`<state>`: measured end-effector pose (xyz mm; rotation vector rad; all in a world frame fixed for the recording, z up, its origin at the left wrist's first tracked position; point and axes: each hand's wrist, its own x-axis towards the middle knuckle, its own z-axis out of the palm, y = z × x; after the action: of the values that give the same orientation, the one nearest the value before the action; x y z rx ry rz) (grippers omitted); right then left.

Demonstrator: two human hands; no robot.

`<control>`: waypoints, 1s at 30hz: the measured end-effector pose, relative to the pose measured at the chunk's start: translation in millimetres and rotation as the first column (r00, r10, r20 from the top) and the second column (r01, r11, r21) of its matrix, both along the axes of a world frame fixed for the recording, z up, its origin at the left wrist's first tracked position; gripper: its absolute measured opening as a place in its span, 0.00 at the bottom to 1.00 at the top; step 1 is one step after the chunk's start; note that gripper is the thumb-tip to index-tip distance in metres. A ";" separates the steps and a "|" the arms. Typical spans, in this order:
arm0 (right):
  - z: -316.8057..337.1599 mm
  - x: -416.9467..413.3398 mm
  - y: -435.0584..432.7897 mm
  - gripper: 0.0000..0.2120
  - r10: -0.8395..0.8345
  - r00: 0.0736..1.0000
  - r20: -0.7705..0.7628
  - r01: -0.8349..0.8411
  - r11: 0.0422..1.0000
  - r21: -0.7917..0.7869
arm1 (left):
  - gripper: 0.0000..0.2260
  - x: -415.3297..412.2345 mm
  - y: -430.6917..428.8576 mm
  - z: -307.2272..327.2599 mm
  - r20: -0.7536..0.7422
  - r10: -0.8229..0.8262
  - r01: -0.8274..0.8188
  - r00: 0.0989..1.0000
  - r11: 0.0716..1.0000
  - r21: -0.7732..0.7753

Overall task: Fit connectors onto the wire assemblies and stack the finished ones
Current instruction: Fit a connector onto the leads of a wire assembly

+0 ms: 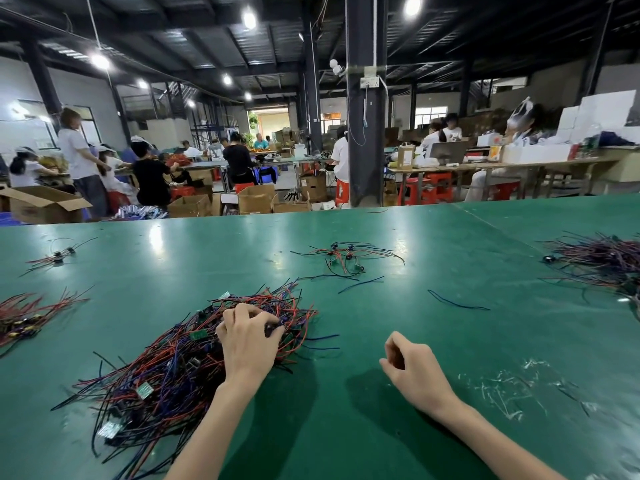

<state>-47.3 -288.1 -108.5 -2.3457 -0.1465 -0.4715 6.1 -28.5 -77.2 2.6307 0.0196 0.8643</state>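
The hall is dim overhead. Its dark ceiling is broken by round ceiling lamps (249, 19) that burn out to white blobs with haloes. A far doorway (273, 121) glows with overexposed daylight. The lamps throw pale streaks of glare across the glossy green table (433, 323), strongest at the far left of centre. Soft, dark shadows lie on the table between the forearms, beside the left hand (247, 341) and the right hand (412, 368). The near centre is sharp, and single strands show in the pile of wires (166, 368). The heap of wires (602, 258) at the right edge smears into blur. The far workers (152, 174) look soft and grainy. The wide lens bends the table's far edge and splays the roof beams outward.
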 end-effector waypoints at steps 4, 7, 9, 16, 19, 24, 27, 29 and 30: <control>0.3 -0.7 -0.1 0.14 0.001 1.000 0.004 -0.001 1.000 0.017 | 0.04 -4.3 -6.2 8.1 0.203 -0.060 0.071 0.977 0.996 -0.047; 0.2 -1.0 -0.5 0.15 0.001 1.000 0.021 -0.001 0.999 0.040 | 0.05 -8.8 -12.1 13.5 0.351 -0.072 0.071 0.934 0.997 0.015; 0.0 -0.7 -0.2 0.15 -0.001 0.999 0.035 -0.001 0.999 0.053 | 0.05 -11.3 -14.8 15.7 0.412 -0.048 0.028 0.910 0.998 0.054; 5.3 -5.3 4.7 0.12 0.105 0.991 0.084 -0.121 0.970 0.210 | 0.10 -24.3 -27.0 22.9 0.520 -0.363 0.386 0.773 0.920 0.068; 13.9 -11.1 12.3 0.04 0.284 0.959 0.019 -0.259 0.843 0.471 | 0.08 -35.2 -45.7 19.2 0.463 -0.485 0.528 0.742 0.848 0.043; 27.1 -12.5 22.0 0.10 0.429 0.901 -0.063 -0.197 0.534 0.822 | 0.10 -50.3 -72.5 4.4 0.316 -0.620 0.637 0.718 0.768 0.059; 28.6 -11.6 20.0 0.10 0.381 0.921 -0.080 -0.110 0.451 0.886 | 0.09 -56.7 -83.0 -4.1 0.220 -0.629 0.657 0.746 0.749 -0.086; 29.2 -9.9 16.2 0.08 0.345 0.933 -0.105 -0.044 0.397 0.917 | 0.07 -59.5 -88.5 -7.5 0.186 -0.642 0.668 0.744 0.703 -0.244; 29.7 -8.8 14.2 0.06 0.330 0.936 -0.125 -0.008 0.373 0.928 | 0.08 -60.6 -91.4 -8.3 0.167 -0.646 0.655 0.745 0.664 -0.360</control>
<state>-56.1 -274.0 -78.8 -1.1994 0.0279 -0.0205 -54.5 -119.8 -85.5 1.9939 -0.6547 0.5487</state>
